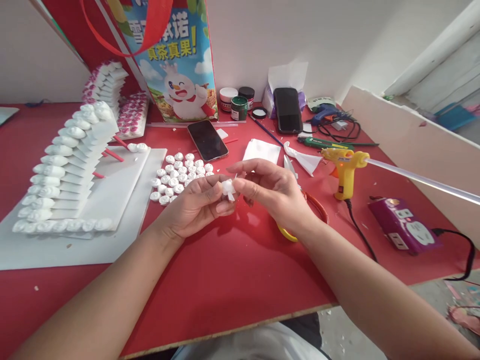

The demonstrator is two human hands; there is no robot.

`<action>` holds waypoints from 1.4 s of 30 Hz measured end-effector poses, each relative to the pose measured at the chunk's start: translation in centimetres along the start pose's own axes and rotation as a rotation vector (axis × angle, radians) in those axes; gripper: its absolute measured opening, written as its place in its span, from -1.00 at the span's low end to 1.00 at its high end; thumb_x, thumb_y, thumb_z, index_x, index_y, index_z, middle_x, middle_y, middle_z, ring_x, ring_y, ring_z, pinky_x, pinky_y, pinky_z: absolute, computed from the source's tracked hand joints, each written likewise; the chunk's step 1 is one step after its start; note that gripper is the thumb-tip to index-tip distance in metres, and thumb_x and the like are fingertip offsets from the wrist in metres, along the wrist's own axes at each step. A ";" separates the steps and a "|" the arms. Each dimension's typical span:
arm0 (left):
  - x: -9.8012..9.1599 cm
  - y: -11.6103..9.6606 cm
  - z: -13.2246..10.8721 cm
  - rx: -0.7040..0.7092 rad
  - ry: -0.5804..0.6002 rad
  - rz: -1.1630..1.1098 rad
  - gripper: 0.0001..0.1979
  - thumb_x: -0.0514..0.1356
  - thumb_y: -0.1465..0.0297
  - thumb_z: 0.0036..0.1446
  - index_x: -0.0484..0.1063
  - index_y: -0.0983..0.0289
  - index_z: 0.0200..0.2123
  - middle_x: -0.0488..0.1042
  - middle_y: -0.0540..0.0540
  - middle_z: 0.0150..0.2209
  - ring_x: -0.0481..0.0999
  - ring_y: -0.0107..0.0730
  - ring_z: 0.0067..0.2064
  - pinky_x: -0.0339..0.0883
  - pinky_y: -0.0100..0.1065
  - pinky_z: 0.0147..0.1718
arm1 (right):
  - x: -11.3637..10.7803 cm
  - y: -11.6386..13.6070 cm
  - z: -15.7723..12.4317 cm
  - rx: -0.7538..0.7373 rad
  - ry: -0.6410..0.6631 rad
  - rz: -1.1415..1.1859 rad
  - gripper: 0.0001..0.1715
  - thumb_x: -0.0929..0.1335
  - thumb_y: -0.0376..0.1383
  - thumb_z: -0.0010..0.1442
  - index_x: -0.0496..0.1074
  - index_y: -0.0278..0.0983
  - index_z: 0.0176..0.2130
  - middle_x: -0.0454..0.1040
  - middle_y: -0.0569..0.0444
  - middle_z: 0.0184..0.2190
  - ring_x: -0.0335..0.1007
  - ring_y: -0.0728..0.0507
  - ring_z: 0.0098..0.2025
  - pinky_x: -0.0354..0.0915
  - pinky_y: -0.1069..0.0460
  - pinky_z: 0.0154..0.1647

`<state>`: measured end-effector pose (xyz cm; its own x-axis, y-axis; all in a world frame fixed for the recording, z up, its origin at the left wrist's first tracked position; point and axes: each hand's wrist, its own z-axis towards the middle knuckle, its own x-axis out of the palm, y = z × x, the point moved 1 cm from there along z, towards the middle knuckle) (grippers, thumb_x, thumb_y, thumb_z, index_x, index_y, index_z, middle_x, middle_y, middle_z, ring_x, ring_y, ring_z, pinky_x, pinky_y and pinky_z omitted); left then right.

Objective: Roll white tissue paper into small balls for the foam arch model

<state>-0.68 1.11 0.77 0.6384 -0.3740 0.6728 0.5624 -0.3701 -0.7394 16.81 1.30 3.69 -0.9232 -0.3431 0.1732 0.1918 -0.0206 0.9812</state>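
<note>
Above the red table, a small white flower-like piece (228, 188) with a short tail is pinched between both hands. My left hand (197, 202) grips it from the left with thumb and fingers. On its right side, the thumb and fingers of my right hand (275, 192) close on the same piece. Several white rolled rosettes (173, 174) lie in rows just beyond my left hand. Scissors with red and yellow handles (287, 234) are partly hidden under my right hand. A stack of white sheets (258, 150) lies behind the hands.
At left, a white board (123, 197) carries a curved row of white rosettes (56, 165). A phone (207, 140), paint jars (239, 108) and a printed bag (180, 65) stand or lie behind. On the right are a yellow glue gun (345, 172) and a purple box (403, 225) with cables.
</note>
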 end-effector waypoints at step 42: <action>0.1 0.0 -0.1 -0.083 0.022 0.067 -0.82 0.45 0.36 0.14 0.64 0.38 -0.28 0.63 0.18 -0.28 0.58 -0.50 -0.43 0.51 -0.49 -0.37 | -3.6 4.6 -4.0 0.301 -0.084 -1.906 -0.72 0.31 -0.19 0.34 0.48 -0.36 -0.21 0.52 -0.22 -0.44 0.41 -0.22 -0.53 0.02 -0.01 -0.55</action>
<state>-0.65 0.98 0.85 0.6612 -0.4182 0.6229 0.4729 -0.4122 -0.7788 22.34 -1.34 7.23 0.1720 -0.0280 -0.9847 -0.9791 -0.1150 -0.1678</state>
